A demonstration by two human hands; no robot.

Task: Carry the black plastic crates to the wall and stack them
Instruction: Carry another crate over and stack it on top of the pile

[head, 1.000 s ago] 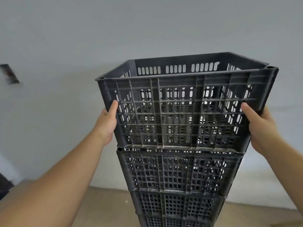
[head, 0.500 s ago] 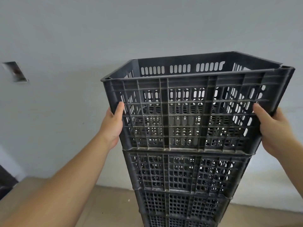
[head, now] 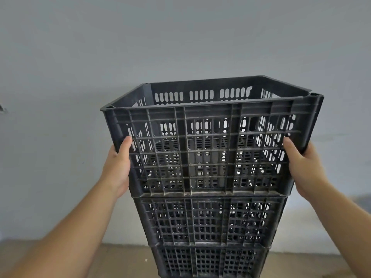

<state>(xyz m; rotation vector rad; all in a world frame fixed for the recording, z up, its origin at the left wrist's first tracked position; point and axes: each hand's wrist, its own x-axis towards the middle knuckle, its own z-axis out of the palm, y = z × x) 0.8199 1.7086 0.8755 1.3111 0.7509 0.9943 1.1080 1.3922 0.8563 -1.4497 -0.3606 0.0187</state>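
Observation:
A black slotted plastic crate [head: 210,125] sits on top of a stack of like crates [head: 206,225] standing against a pale grey wall [head: 180,41]. My left hand [head: 118,167] grips its left side, thumb on the front face. My right hand [head: 303,167] grips its right side the same way. The top crate rests level on the crate below, edges nearly lined up. Its inside holds nothing that I can see. The foot of the stack is cut off by the frame's lower edge.
Light wooden floor [head: 124,259] runs along the foot of the wall on both sides of the stack. A small dark fitting [head: 2,109] shows on the wall at the far left edge.
The view has shifted, so the stack sits a little lower and more to the centre. Both hands keep the same hold on the top crate's sides.

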